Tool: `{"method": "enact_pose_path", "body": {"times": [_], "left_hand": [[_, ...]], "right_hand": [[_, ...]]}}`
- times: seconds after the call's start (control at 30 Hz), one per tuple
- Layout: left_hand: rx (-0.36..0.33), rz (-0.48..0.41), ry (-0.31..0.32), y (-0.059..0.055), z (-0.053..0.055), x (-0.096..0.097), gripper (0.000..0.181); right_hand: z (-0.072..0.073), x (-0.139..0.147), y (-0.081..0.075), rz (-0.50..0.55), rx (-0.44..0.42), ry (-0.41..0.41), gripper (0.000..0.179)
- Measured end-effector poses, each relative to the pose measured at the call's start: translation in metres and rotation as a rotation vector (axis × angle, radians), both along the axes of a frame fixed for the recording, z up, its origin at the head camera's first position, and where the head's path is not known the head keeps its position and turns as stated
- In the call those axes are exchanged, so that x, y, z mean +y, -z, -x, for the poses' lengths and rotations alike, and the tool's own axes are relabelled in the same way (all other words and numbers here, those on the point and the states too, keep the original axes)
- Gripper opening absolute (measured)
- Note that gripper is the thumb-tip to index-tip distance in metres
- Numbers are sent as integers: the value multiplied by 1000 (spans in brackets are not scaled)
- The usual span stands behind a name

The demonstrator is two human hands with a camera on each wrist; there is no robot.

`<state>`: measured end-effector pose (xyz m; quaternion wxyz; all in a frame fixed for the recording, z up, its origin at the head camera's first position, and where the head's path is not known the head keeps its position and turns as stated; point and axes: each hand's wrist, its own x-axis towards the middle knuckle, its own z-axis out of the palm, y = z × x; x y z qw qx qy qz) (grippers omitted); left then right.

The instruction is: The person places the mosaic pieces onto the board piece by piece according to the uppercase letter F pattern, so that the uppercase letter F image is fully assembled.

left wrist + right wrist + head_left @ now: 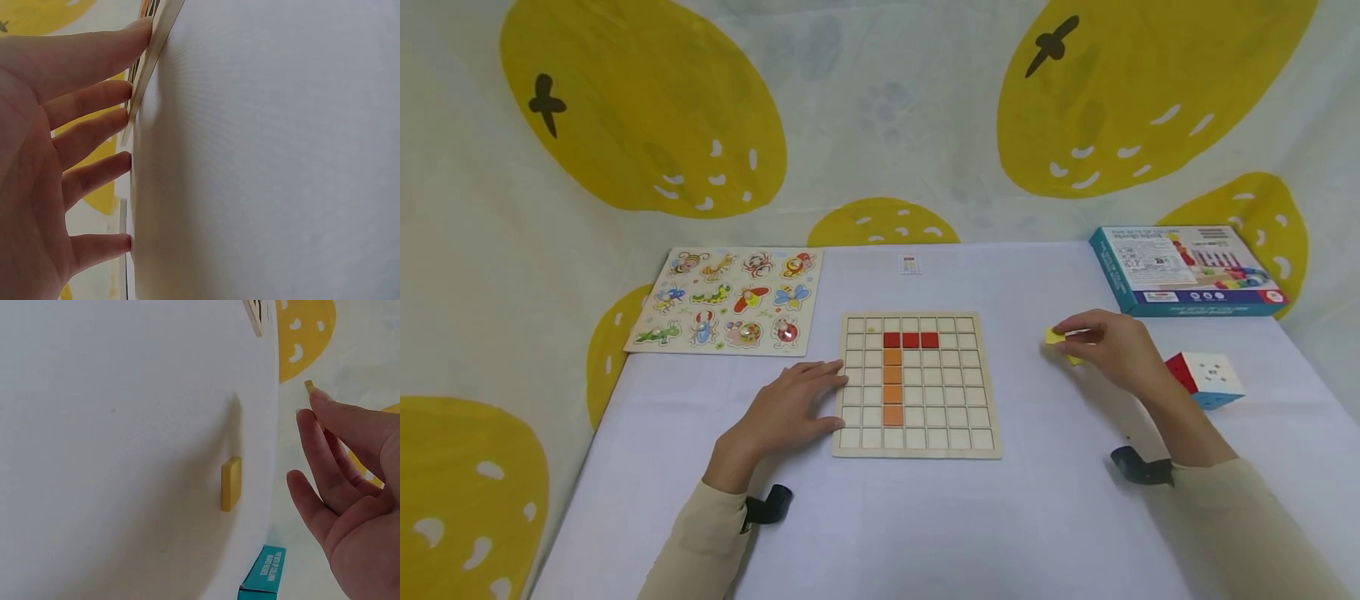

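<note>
My right hand (1108,348) pinches a small yellow tile (1055,336) between thumb and fingers, above the table to the right of the wooden grid board (917,453). Beneath that hand, a second yellow tile (231,484) lies on the white cloth. My left hand (790,402) rests at the board's left edge, fingers spread and touching the rim and cloth. Three red tiles (911,340) form a short row in the grid. Below the leftmost red one runs a column of orange tiles (892,376).
An insect puzzle board (726,302) lies at the back left. Behind the grid is a small printed card (910,264). A boxed game (1187,271) lies at the back right, with a puzzle cube (1206,377) in front of it, beside my right wrist.
</note>
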<state>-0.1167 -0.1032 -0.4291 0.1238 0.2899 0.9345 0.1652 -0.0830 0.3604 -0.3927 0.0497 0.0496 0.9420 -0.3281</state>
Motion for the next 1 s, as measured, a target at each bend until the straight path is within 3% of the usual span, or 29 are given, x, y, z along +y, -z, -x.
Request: {"method": "enact_pose_path", "body": {"times": [0.37,0.7,1.0], "left_hand": [[4,-5,2,1,0,-1,65],[0,-3,5,1,0,-1,65],[-1,-3,6,0,1,-1,65]], "right_hand": [[3,-28,3,45,-14,-11,33],[9,-71,17,74,14,-129,22],[18,-113,23,175,-7,-212,18]]}}
